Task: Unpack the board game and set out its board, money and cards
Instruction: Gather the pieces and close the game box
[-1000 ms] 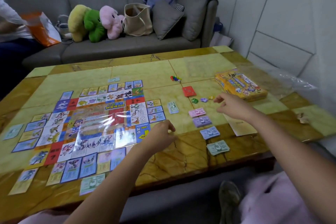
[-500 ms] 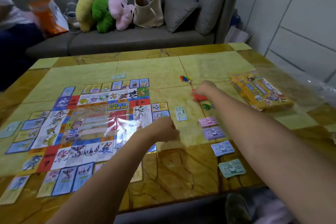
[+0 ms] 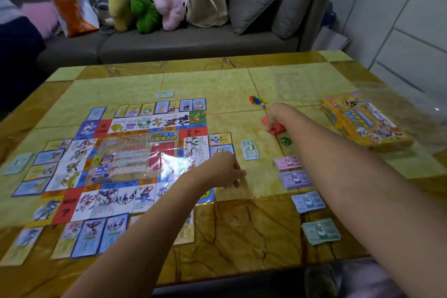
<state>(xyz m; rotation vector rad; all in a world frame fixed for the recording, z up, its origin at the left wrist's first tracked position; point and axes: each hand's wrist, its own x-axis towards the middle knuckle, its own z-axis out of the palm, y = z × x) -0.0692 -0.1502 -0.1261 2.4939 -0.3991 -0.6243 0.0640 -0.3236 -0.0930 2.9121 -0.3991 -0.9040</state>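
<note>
The colourful game board (image 3: 135,159) lies flat on the left half of the table, ringed by property cards (image 3: 92,237). Right of it sit money stacks: green (image 3: 249,149), pink (image 3: 287,162), purple (image 3: 295,179), blue (image 3: 308,201) and teal (image 3: 320,231). My right hand (image 3: 278,116) reaches far over and grips the red card stack (image 3: 274,128). My left hand (image 3: 225,172) rests loosely curled at the board's right edge and holds nothing. The yellow game box (image 3: 362,123) lies at the far right.
Coloured pawns (image 3: 256,99) and a die (image 3: 262,105) lie beyond my right hand; a small green piece (image 3: 286,141) sits beside my forearm. A lone card (image 3: 164,94) lies behind the board. A grey sofa (image 3: 193,41) with plush toys and bags stands behind the table.
My right hand has reached forward from near the money stacks to the red card stack and closed on it. My left hand has stayed by the board's right edge.
</note>
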